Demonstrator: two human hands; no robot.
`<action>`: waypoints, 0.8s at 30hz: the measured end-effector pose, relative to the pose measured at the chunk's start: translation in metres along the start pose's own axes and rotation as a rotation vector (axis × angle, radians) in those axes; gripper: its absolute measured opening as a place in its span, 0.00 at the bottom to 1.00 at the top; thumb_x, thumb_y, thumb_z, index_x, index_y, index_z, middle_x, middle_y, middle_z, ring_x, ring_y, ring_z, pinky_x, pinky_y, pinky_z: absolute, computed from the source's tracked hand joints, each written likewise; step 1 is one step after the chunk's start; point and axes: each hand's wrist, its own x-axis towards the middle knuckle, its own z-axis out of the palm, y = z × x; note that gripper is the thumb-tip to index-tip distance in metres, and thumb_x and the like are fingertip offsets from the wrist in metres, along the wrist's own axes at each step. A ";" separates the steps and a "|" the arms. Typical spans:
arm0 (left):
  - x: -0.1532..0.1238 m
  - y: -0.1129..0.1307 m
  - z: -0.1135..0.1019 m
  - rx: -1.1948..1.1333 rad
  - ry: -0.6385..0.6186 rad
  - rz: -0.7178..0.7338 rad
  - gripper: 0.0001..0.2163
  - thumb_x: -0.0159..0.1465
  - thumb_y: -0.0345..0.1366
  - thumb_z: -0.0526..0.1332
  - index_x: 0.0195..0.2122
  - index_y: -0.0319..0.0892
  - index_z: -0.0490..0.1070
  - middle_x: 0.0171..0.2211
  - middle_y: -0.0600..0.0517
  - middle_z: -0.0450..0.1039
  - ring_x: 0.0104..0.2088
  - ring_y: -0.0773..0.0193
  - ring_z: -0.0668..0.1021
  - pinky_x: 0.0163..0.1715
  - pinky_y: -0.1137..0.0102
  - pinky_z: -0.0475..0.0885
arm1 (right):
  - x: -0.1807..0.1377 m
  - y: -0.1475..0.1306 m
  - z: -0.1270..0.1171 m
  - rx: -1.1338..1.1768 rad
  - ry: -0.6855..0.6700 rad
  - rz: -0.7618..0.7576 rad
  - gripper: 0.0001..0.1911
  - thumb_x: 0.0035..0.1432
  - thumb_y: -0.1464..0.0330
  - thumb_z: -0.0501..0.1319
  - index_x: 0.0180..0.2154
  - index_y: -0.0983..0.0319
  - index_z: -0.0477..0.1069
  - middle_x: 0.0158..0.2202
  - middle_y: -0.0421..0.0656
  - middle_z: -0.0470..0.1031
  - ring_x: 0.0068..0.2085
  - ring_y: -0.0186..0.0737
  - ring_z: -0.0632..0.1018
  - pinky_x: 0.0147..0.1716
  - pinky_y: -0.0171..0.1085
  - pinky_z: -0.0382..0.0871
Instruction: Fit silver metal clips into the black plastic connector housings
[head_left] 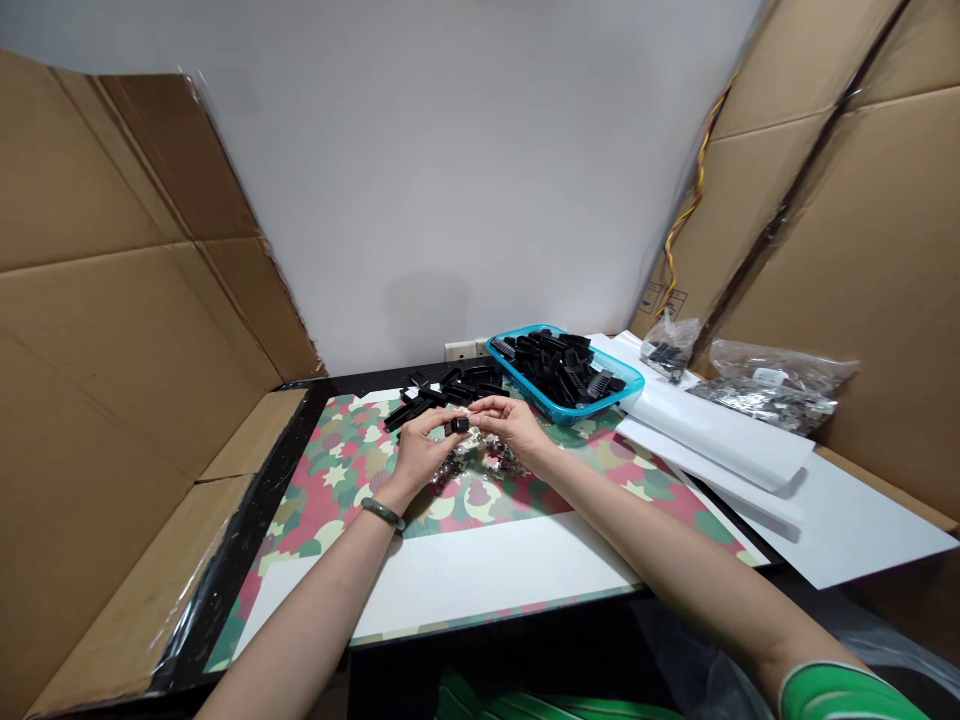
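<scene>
- Even, diffuse light from overhead; the white wall [465,150] is bright, with one soft grey shadow at centre frame.
- Glare streaks on the plastic film [187,610], lower left.
- Wide-angle bowing of straight lines towards the frame edges.
- The small black part [460,424] between the left hand [417,452] and right hand [516,425] is too small to show detail.

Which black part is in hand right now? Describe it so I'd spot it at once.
Find the camouflage mat; both hands meet over its far half. At the fingertips of the left hand, close to the right hand, is one small black block. Unlike the black pile behind and the parts in the blue basket, it is held alone above the mat.
</scene>
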 end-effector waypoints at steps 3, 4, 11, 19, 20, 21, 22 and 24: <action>0.001 0.000 0.000 -0.014 0.010 -0.020 0.08 0.55 0.32 0.69 0.38 0.43 0.81 0.38 0.47 0.82 0.41 0.56 0.81 0.44 0.62 0.75 | 0.002 0.002 -0.003 0.006 -0.005 0.014 0.16 0.39 0.64 0.76 0.32 0.62 0.79 0.29 0.39 0.76 0.26 0.30 0.69 0.28 0.33 0.62; 0.001 -0.001 -0.001 -0.023 0.011 -0.024 0.08 0.55 0.32 0.70 0.38 0.43 0.81 0.38 0.47 0.82 0.41 0.56 0.82 0.44 0.62 0.75 | 0.002 0.002 -0.004 0.007 -0.004 0.015 0.16 0.39 0.63 0.76 0.32 0.62 0.79 0.29 0.39 0.75 0.26 0.29 0.69 0.28 0.33 0.62; 0.002 -0.005 -0.003 -0.050 -0.002 -0.030 0.09 0.54 0.30 0.70 0.37 0.43 0.81 0.38 0.47 0.82 0.41 0.56 0.82 0.45 0.62 0.76 | 0.002 0.004 -0.004 -0.020 -0.010 -0.006 0.16 0.39 0.63 0.76 0.31 0.62 0.79 0.29 0.40 0.76 0.26 0.30 0.70 0.28 0.33 0.61; 0.001 -0.001 0.000 -0.006 0.017 -0.050 0.09 0.53 0.30 0.70 0.36 0.44 0.82 0.38 0.47 0.83 0.42 0.54 0.82 0.50 0.58 0.74 | 0.000 0.007 0.003 0.056 0.073 0.057 0.18 0.33 0.63 0.77 0.27 0.64 0.77 0.26 0.38 0.74 0.22 0.27 0.68 0.23 0.32 0.59; 0.001 0.000 0.000 -0.013 0.019 -0.052 0.09 0.53 0.30 0.70 0.36 0.44 0.82 0.38 0.47 0.83 0.42 0.53 0.82 0.50 0.58 0.74 | -0.001 0.007 0.004 0.070 0.078 0.065 0.18 0.33 0.63 0.78 0.27 0.64 0.77 0.25 0.38 0.74 0.21 0.27 0.68 0.22 0.31 0.59; 0.001 0.001 0.001 -0.021 0.018 -0.053 0.09 0.53 0.30 0.70 0.36 0.45 0.82 0.38 0.48 0.83 0.42 0.53 0.82 0.50 0.58 0.73 | -0.002 0.007 0.005 0.082 0.076 0.071 0.18 0.32 0.63 0.78 0.27 0.64 0.76 0.24 0.38 0.73 0.21 0.27 0.67 0.21 0.31 0.59; 0.001 0.001 0.001 -0.029 0.015 -0.051 0.09 0.53 0.30 0.70 0.36 0.45 0.82 0.38 0.48 0.83 0.42 0.54 0.82 0.50 0.58 0.73 | -0.002 0.007 0.006 0.094 0.072 0.078 0.19 0.32 0.64 0.78 0.27 0.64 0.76 0.23 0.37 0.73 0.20 0.27 0.67 0.21 0.31 0.59; 0.000 0.003 0.001 -0.043 0.003 -0.050 0.09 0.53 0.30 0.69 0.36 0.45 0.82 0.38 0.48 0.83 0.42 0.54 0.82 0.50 0.58 0.73 | -0.004 0.008 0.007 0.120 0.063 0.106 0.19 0.32 0.64 0.78 0.26 0.64 0.75 0.21 0.36 0.71 0.19 0.27 0.66 0.19 0.31 0.58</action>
